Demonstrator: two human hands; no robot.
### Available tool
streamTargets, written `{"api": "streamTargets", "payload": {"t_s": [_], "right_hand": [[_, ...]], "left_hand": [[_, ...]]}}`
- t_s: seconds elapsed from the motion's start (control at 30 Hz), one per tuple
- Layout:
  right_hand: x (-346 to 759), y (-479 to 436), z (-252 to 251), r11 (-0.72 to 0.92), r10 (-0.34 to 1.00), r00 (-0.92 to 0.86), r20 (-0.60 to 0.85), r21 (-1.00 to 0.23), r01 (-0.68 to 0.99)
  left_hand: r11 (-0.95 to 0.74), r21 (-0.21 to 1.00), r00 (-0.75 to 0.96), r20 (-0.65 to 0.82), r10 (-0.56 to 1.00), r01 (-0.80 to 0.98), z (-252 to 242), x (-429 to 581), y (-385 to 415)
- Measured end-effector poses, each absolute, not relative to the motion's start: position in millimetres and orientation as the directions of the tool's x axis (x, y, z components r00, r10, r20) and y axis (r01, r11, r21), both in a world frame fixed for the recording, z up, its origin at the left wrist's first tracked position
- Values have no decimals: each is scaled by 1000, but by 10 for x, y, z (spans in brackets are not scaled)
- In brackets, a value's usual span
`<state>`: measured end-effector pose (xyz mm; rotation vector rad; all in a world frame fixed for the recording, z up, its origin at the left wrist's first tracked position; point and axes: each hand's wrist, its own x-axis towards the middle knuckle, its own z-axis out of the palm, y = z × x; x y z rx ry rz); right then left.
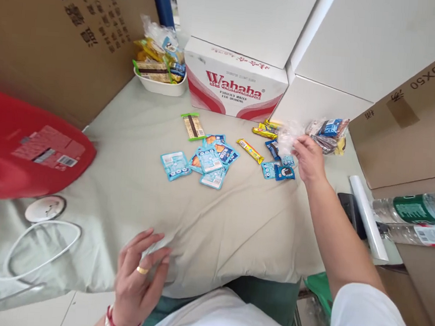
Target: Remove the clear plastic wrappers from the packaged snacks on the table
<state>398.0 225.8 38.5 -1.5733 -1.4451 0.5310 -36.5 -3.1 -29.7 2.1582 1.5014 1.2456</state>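
Observation:
My right hand (310,158) is closed on a crumpled clear plastic bag (289,136) at the right of the table. Close by it lie yellow snack bars (265,131), dark blue packets (285,173) and a light blue packet (268,169). Another yellow bar (250,151) rests further left. Several light blue packets (209,159) are heaped mid-table, with a single blue packet (175,165) beside them and a green-ended biscuit pack (193,127) behind. My left hand (142,272), wearing a ring, hovers or rests near the front edge, fingers apart and holding nothing.
A white basket (163,86) of snacks stands at the back, next to a Wahaha carton (238,82). Bagged snacks (329,133) lie behind my right hand. On the left are a red container (32,150) and a white cable (45,223); plastic bottles (415,209) lie right.

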Motion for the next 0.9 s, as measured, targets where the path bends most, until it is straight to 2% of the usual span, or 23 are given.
{"api": "streamTargets", "payload": {"t_s": [0.03,0.1,0.17,0.23,0.3,0.37,0.4,0.5,0.57,0.63,0.7,0.8,0.9], "right_hand": [[3919,2069,399,116,950,220,221,-905,410],[3727,1687,365,88,973,191,127,-976,199],[3445,1328,250,17,989,148,30,-996,92],[3106,1012,87,-76,989,126,-77,-997,-17],[2779,743,-68,-143,979,119,-163,-976,-167],[2552,529,-172,-151,970,138,-201,-939,-308],[2495,445,-201,-135,965,162,-204,-924,-358],[2547,278,-210,-98,947,236,-216,-898,-430],[2678,227,-171,-137,946,210,-248,-890,-435],[2777,216,-112,-218,950,131,-284,-902,-372],[2786,239,-49,-313,946,16,-325,-922,-227],[2670,302,23,-369,922,-147,-358,-928,-53],[2554,337,41,-310,949,-96,-301,-947,-86]], "left_hand": [[-425,693,87,467,880,583,-254,-303,25],[-308,881,73,302,951,359,-169,-121,184],[-57,998,77,55,995,26,-88,122,377],[224,939,163,-186,969,-262,-24,378,564],[472,793,381,-329,864,-386,8,600,702],[612,693,514,-392,763,-381,-3,749,766],[644,668,524,-420,741,-374,-22,792,772],[635,666,405,-495,769,-390,-108,807,721],[574,727,309,-485,818,-377,-149,772,666],[489,822,260,-423,868,-292,-152,747,611],[409,894,268,-355,896,-184,-123,744,569],[370,921,310,-319,895,-121,-77,730,546],[421,904,353,-370,859,-75,-71,647,569]]}}
